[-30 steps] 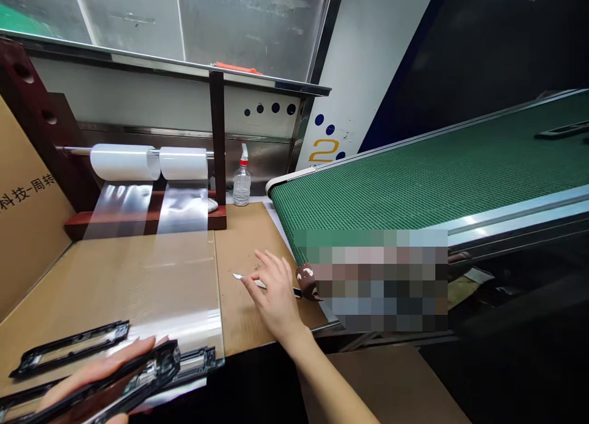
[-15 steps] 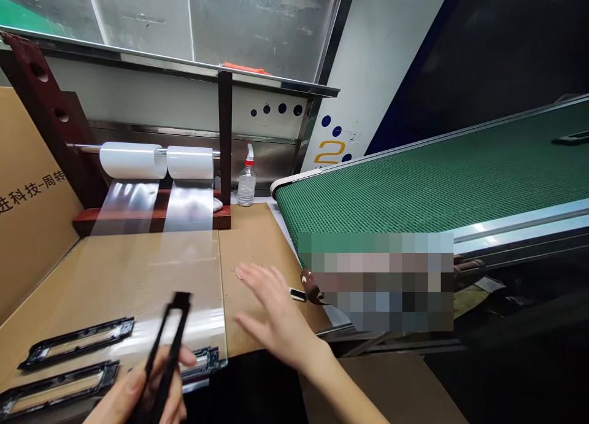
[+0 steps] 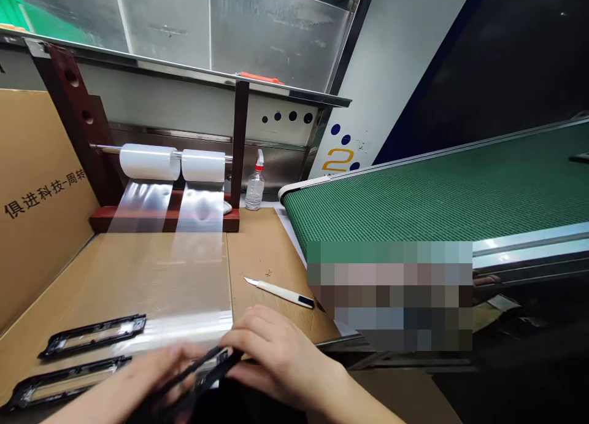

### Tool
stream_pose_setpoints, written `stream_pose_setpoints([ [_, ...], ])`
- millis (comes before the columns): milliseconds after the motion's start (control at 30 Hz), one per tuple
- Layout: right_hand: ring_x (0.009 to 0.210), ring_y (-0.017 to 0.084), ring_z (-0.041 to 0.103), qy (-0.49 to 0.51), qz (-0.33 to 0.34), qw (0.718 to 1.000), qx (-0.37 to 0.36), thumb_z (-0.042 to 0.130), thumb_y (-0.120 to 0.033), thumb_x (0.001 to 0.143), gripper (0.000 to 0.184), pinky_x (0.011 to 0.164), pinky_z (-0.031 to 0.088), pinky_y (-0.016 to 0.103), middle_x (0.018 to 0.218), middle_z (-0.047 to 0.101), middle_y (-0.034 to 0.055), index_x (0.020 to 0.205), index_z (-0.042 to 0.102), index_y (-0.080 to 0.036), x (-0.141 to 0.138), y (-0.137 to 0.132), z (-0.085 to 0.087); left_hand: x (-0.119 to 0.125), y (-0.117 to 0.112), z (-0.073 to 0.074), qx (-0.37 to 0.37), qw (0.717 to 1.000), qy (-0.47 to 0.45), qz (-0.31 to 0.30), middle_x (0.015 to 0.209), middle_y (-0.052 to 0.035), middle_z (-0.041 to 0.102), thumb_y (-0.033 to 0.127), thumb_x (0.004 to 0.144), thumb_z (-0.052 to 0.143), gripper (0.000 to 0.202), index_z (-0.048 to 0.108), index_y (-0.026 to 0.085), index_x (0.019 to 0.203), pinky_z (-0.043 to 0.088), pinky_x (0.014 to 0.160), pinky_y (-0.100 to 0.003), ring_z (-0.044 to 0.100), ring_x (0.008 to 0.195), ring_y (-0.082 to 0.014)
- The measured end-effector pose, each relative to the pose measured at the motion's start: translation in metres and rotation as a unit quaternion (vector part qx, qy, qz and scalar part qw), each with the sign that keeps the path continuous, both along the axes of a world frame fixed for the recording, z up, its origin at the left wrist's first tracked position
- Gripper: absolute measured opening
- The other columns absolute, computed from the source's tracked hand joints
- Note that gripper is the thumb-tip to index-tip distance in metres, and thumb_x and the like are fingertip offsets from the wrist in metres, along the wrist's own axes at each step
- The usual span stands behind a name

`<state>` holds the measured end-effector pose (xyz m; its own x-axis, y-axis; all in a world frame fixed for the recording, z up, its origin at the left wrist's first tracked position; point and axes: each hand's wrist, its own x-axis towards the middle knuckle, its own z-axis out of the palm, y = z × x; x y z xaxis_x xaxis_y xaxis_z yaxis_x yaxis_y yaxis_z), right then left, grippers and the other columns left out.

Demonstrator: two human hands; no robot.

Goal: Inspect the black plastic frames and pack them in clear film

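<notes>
Both my hands meet at the bottom of the view over the table's near edge. My left hand (image 3: 138, 381) and my right hand (image 3: 276, 356) together grip a long black plastic frame (image 3: 202, 372), held at a slant; motion blur hides its details. Two more black frames (image 3: 94, 335) lie flat on the cardboard-covered table (image 3: 267, 252) to the left, under clear film. A white-handled craft knife (image 3: 280, 291) lies loose on the cardboard, a little beyond my right hand.
Two rolls of clear film (image 3: 172, 164) hang on a rod in a dark red stand (image 3: 237, 145), strips running toward me. A spray bottle (image 3: 255, 188) stands behind. A green conveyor belt (image 3: 437, 191) rises at right. A cardboard wall (image 3: 37, 203) stands left.
My right hand left the knife on the cardboard and came back to join my left hand on the black frame, which my left hand had lifted off the table.
</notes>
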<state>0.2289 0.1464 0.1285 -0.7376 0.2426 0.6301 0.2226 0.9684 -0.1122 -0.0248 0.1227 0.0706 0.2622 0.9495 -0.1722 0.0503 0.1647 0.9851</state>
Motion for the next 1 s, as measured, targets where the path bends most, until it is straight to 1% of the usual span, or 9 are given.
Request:
stream_pose_setpoints([
  [67,0.081,0.021,0.057,0.034,-0.045,0.997,-0.047,0.054,-0.031,0.094,0.020,0.073,0.048,0.031,0.088,0.064,0.0083,0.105,0.056,-0.014,0.003,0.007,-0.005,-0.004,0.022,0.007,0.041,0.993,-0.009,0.106,0.130,-0.0063,0.056,0.068,0.077,0.053,0.063,0.055,0.028,0.125,0.023,0.113,-0.054,0.038,0.129,-0.0357],
  [133,0.087,0.022,0.058,0.064,-0.099,0.986,-0.121,0.068,-0.022,0.084,0.024,0.078,0.047,0.034,0.094,0.064,0.0061,0.105,0.056,-0.019,0.007,0.015,-0.011,-0.008,0.042,0.015,0.069,0.981,-0.026,0.182,0.149,-0.0035,0.031,0.066,0.083,0.046,0.071,0.032,0.027,0.140,0.009,0.117,-0.043,0.017,0.140,-0.0260],
  [200,0.094,0.023,0.058,0.086,-0.145,0.966,-0.197,0.075,-0.011,0.075,0.036,0.085,0.046,0.036,0.099,0.064,0.0036,0.104,0.057,-0.022,0.008,0.023,-0.019,-0.011,0.056,0.022,0.066,0.975,-0.051,0.204,0.156,-0.0003,0.012,0.063,0.088,0.041,0.073,0.014,0.027,0.145,0.005,0.117,-0.035,0.007,0.141,-0.0188],
  [233,0.096,0.023,0.058,0.092,-0.158,0.957,-0.227,0.076,-0.008,0.073,0.038,0.088,0.045,0.037,0.100,0.063,0.0029,0.103,0.058,-0.023,0.007,0.026,-0.022,-0.013,0.061,0.024,0.051,0.977,-0.065,0.195,0.156,-0.0012,0.008,0.063,0.088,0.040,0.074,0.009,0.027,0.145,0.008,0.117,-0.035,0.010,0.141,-0.0193],
  [300,0.098,0.024,0.057,0.093,-0.168,0.945,-0.266,0.076,-0.009,0.073,0.038,0.091,0.044,0.039,0.101,0.063,0.0026,0.103,0.059,-0.024,0.004,0.030,-0.029,-0.017,0.063,0.026,-0.001,0.986,-0.091,0.140,0.155,-0.0075,0.015,0.066,0.087,0.040,0.075,0.009,0.027,0.144,0.021,0.115,-0.043,0.026,0.137,-0.0266],
  [367,0.097,0.024,0.057,0.082,-0.167,0.938,-0.293,0.077,-0.011,0.072,0.037,0.091,0.044,0.039,0.101,0.062,0.0023,0.102,0.060,-0.024,-0.001,0.031,-0.036,-0.023,0.061,0.023,-0.059,0.991,-0.105,0.064,0.149,-0.0130,0.030,0.069,0.084,0.042,0.074,0.019,0.029,0.142,0.034,0.107,-0.052,0.045,0.124,-0.0343],
  [500,0.087,0.021,0.056,0.042,-0.171,0.926,-0.335,0.080,-0.012,0.069,0.040,0.079,0.045,0.034,0.093,0.060,0.0009,0.101,0.061,-0.023,-0.011,0.032,-0.050,-0.033,0.050,0.014,-0.127,0.987,-0.096,-0.038,0.136,-0.0106,0.049,0.072,0.084,0.037,0.068,0.029,0.033,0.139,0.044,0.094,-0.052,0.061,0.098,-0.0325],
  [767,0.092,0.022,0.055,0.025,-0.146,0.928,-0.341,0.083,-0.012,0.067,0.040,0.082,0.043,0.033,0.094,0.061,0.0035,0.101,0.062,-0.019,-0.028,0.037,-0.058,-0.032,0.041,0.015,-0.142,0.981,-0.128,-0.042,0.138,-0.0054,0.044,0.071,0.086,0.033,0.062,0.027,0.038,0.138,0.035,0.103,-0.052,0.053,0.114,-0.0362],
  [1000,0.090,0.024,0.056,0.007,-0.162,0.937,-0.308,0.085,-0.011,0.064,0.040,0.080,0.044,0.036,0.089,0.063,0.0037,0.097,0.064,-0.017,-0.031,0.039,-0.060,-0.026,0.036,0.022,-0.128,0.987,-0.097,-0.021,0.122,-0.0071,0.056,0.073,0.081,0.041,0.074,0.016,0.036,0.140,0.035,0.098,-0.049,0.057,0.104,-0.0342],
])
